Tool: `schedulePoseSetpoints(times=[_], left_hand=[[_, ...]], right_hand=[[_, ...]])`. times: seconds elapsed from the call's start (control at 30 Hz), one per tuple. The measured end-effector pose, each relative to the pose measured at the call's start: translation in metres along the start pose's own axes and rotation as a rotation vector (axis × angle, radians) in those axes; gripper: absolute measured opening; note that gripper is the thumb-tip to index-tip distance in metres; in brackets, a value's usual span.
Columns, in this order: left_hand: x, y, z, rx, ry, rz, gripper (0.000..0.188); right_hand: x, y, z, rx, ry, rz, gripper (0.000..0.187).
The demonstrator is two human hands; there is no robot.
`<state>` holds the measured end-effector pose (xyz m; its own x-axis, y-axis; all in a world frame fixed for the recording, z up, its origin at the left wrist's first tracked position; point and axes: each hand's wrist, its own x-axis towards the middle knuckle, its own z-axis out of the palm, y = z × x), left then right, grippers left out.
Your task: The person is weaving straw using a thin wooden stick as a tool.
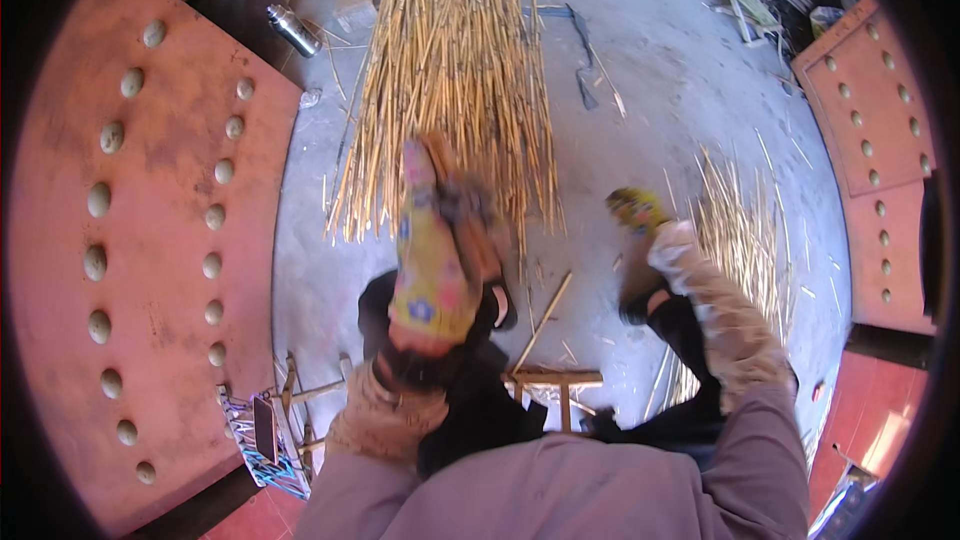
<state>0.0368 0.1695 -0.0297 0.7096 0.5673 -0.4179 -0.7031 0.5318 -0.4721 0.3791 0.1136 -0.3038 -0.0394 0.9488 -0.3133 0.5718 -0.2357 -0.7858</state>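
Observation:
My left hand point(432, 265), in a yellow flowered glove, is stretched forward over the near ends of a large spread of yellow-brown stalks point(450, 80). It is closed along a brown, wooden-looking piece point(476, 245) with a dark middle part; blur hides what kind of thing this is. My right hand point(638, 210), in a similar glove, is out to the right above the grey floor. Motion smears its fingers, so I cannot make out whether anything is in them. Beside my right forearm lies a smaller, paler pile of stalks point(740, 225).
Reddish door panels with round studs stand at left point(165, 240) and right point(870, 140). A metal flask point(294, 31) is near the back left. A low wooden frame point(560, 378) is between my legs. At lower left, a stool with a woven seat point(285, 445) holds a phone point(264, 428).

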Motion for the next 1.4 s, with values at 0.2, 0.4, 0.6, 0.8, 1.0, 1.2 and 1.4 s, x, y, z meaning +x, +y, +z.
schedulePoseSetpoints(times=[0.2,0.4,0.6,0.8,1.0,1.2,1.4], left_hand=[[-0.004,-0.020,0.015,0.966,0.379,0.438,0.047],[0.014,-0.027,0.021,1.121,0.210,0.418,0.044],[0.013,-0.030,0.027,1.089,0.284,0.446,0.045],[0.000,-0.030,0.014,1.301,0.142,0.266,0.043],[-0.003,-0.059,-0.006,1.472,0.258,0.215,0.038],[-0.035,-0.095,-0.036,1.717,0.074,-0.014,0.038],[-0.074,-0.116,-0.057,1.744,-0.001,-0.159,0.044]], right_hand=[[0.032,-0.074,0.105,-0.897,-0.324,0.295,0.027],[0.054,-0.043,0.107,-0.579,-0.119,0.578,0.029],[0.053,-0.024,0.090,-0.455,0.094,0.335,0.030],[0.018,-0.039,0.061,0.607,-0.147,0.258,0.027],[-0.054,-0.182,0.021,1.072,-0.014,-0.006,0.026],[-0.144,-0.244,-0.015,0.914,0.044,-0.109,0.035],[-0.166,-0.288,-0.085,1.584,0.476,-0.251,0.027]])
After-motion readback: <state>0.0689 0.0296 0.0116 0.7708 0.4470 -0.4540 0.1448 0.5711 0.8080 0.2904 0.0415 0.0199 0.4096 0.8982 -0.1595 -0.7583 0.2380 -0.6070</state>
